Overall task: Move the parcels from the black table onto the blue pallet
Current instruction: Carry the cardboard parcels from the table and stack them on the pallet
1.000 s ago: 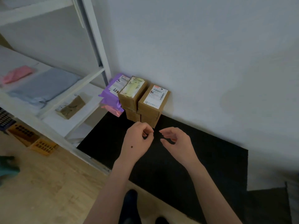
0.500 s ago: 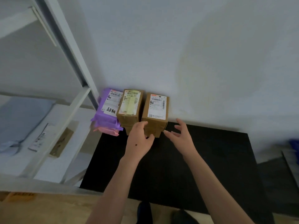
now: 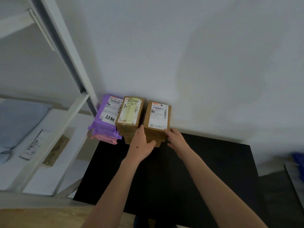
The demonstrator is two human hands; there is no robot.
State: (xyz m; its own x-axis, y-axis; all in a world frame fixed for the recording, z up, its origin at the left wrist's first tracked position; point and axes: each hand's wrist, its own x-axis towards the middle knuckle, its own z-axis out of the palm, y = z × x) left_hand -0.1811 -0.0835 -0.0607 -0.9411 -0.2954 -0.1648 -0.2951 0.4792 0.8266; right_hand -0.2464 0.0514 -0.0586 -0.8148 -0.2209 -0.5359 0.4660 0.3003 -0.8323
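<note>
Both hands are on the box (image 3: 157,117) at the far side of the table (image 3: 205,170), hard against the wall (image 3: 197,63). The left hand (image 3: 141,145) wraps its near-left corner, thumb across the front face, fingers tucked into the seam with the second box (image 3: 130,112) just left of the grip. The right hand (image 3: 176,139) lays fairly straight fingers on the right edge, pressing inward rather than curling. So it's a two-sided squeeze, low on the front. There looks to be another carton (image 3: 157,143) under the grip, and I can't tell if the hands clamp one or both. Best move from here, I'd say: draw it straight back toward the body before lifting, so the left fingers don't drag the second box or nudge the purple parcel (image 3: 107,119) beyond it. Get the right fingers further along the side or beneath, since a flat press could let smooth cardboard slip. Keep it level. The pallet isn't clearly in view.
</note>
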